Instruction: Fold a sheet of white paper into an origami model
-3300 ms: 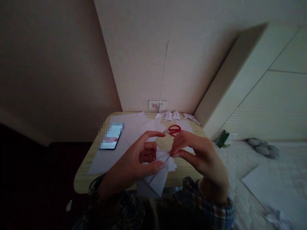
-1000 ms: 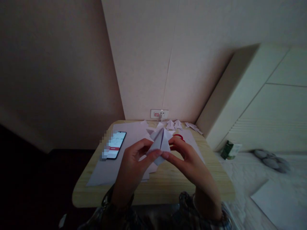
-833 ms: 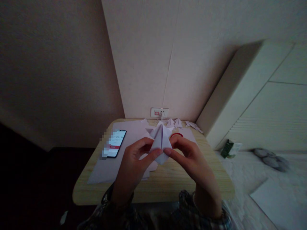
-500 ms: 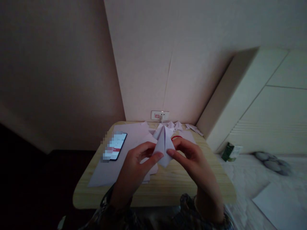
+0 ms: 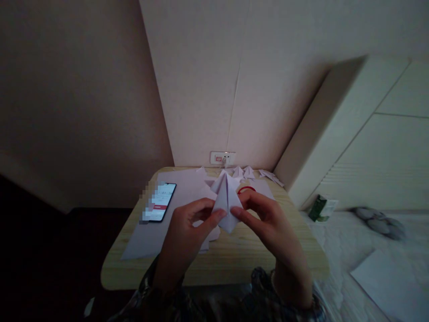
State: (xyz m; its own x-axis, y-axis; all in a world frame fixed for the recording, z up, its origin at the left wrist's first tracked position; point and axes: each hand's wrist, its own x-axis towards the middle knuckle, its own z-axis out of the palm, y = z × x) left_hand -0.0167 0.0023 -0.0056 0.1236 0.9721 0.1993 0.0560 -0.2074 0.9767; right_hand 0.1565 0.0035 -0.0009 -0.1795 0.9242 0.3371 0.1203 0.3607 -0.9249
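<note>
Gripping the folded white paper (image 5: 223, 196) by its left side, the left hand (image 5: 188, 226) has its fingers clamped there; the paper sits between both hands, above the table (image 5: 234, 268); the right hand (image 5: 264, 219) clamps its fingers on the paper's right side

Held paper (image 5: 223, 200) now kite-shaped

Left hand (image 5: 188, 222) and right hand (image 5: 263, 218) close together, mirrored; thumbs (image 5: 219, 217) pinching, tips just apart; fingers (image 5: 256, 200) curled behind (right index arched slightly higher); wrists (image 5: 291, 270) lower, wider apart.
</note>
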